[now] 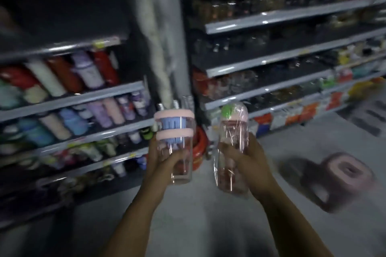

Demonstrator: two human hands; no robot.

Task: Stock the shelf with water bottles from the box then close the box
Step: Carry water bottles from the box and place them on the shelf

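Two runs of grey metal shelving are filling the blurred view: the left shelves [73, 98] are carrying rows of leaning cylindrical bottles [92, 73] in red, cream, lilac, blue and mint, and the right shelves [271, 58] are holding dark, glassy goods too smeared to tell apart. A pale, mottled pillar [160, 48] is standing between the two runs. Below, the smooth grey floor [208, 215] is spreading out, with a rounded pink-and-brown object [346, 175] lying on it at the right, its shape lost to blur. A red round thing [199, 150] is sitting at the pillar's foot.

Both bare forearms are reaching forward at centre. The left hand [165, 160] is wrapping its grip around the lower half of a clear bottle [177, 144], a straight-sided transparent cylinder with two pink bands and a blue ribbed insert near the top. The right hand [244, 158] is gripping a wrapped bottle [231, 148], pinkish, round-shouldered, sheathed in crinkled glossy film, with a green cap part. The two bottles are standing upright, side by side and slightly apart, in front of the shelves.
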